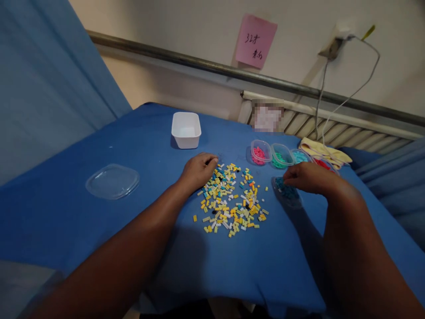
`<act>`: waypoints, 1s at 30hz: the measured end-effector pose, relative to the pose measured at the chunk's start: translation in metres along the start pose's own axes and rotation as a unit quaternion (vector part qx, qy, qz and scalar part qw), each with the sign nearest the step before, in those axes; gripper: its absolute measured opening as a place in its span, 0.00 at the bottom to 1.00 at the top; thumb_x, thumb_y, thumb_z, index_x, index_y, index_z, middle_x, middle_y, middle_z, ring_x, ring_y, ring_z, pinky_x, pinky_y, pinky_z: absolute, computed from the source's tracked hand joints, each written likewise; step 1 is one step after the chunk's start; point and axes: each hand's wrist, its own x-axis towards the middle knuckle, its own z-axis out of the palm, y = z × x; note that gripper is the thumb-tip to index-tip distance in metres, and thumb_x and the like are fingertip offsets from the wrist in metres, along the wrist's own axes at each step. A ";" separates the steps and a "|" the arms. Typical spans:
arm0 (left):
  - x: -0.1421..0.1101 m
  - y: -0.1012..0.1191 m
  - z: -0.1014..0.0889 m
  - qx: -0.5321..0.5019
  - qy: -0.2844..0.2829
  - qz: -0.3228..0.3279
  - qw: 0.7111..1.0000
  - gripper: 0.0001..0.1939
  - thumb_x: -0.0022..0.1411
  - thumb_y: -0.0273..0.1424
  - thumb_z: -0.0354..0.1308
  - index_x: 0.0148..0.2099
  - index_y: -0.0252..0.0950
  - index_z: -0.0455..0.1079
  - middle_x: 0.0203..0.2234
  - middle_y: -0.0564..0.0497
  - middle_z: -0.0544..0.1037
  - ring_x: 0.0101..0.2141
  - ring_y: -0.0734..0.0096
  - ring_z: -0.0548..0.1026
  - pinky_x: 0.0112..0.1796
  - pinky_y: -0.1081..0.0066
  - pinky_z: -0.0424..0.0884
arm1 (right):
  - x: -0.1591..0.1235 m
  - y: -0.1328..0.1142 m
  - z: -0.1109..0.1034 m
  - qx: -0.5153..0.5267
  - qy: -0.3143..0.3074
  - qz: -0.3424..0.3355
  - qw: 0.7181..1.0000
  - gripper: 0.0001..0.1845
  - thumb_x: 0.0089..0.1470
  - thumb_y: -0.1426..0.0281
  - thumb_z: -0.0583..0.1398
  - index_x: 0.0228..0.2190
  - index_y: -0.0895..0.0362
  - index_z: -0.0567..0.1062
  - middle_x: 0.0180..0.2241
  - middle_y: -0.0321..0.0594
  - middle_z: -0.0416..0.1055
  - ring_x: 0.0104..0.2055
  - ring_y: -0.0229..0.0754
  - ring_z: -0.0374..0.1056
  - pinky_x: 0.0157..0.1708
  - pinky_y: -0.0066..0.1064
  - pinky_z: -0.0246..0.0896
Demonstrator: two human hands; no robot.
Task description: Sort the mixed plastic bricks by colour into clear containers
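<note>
A loose pile of small toy building bricks (229,195), mostly yellow, pale yellow and white with some teal and black ones, lies spread on the blue-covered table. At its upper left edge rests my left hand (199,170), fingers curled in; whatever they hold is hidden. My right hand (305,177) hovers over a clear tub of dark teal bricks (287,191), its thumb and fingertips pinched together at the tub's far side. Any brick between those fingertips is too small to make out.
Behind the pile stands a white plastic box (186,130). Clear lids (113,181) lie at left. Clear tubs of pink (259,155), green (281,158), light blue (300,157) and red bricks (322,164) line the back right, beside a yellow cloth (323,150). A cable (348,91) hangs behind.
</note>
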 end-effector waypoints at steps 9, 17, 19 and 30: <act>0.000 0.002 -0.001 -0.004 -0.003 -0.004 1.000 0.17 0.71 0.40 0.54 0.45 0.41 0.83 0.46 0.46 0.86 0.48 0.56 0.81 0.53 0.59 0.75 | 0.034 -0.070 0.023 0.023 0.117 -0.157 0.980 0.16 0.65 0.72 0.59 0.48 0.52 0.85 0.49 0.42 0.85 0.50 0.49 0.79 0.50 0.34 0.67; -0.002 0.002 0.001 -0.012 -0.002 -0.007 1.000 0.17 0.71 0.39 0.54 0.47 0.40 0.83 0.47 0.47 0.86 0.49 0.56 0.81 0.53 0.60 0.75 | 0.052 -0.088 0.047 0.012 0.079 -0.152 0.985 0.13 0.65 0.70 0.62 0.47 0.54 0.84 0.47 0.45 0.84 0.48 0.48 0.78 0.46 0.32 0.65; -0.001 0.001 0.001 -0.012 -0.003 -0.007 1.000 0.16 0.71 0.39 0.54 0.47 0.40 0.83 0.46 0.47 0.86 0.49 0.56 0.81 0.53 0.60 0.75 | 0.052 -0.087 0.046 0.009 0.075 -0.145 0.987 0.13 0.64 0.70 0.62 0.47 0.54 0.85 0.46 0.45 0.85 0.47 0.48 0.78 0.45 0.32 0.65; -0.001 0.000 0.002 -0.008 -0.001 -0.006 1.000 0.15 0.71 0.39 0.54 0.43 0.40 0.82 0.45 0.47 0.85 0.48 0.56 0.81 0.51 0.61 0.75 | 0.046 -0.091 0.042 0.008 0.097 -0.116 0.988 0.20 0.61 0.73 0.60 0.52 0.56 0.83 0.44 0.45 0.85 0.42 0.47 0.78 0.39 0.32 0.62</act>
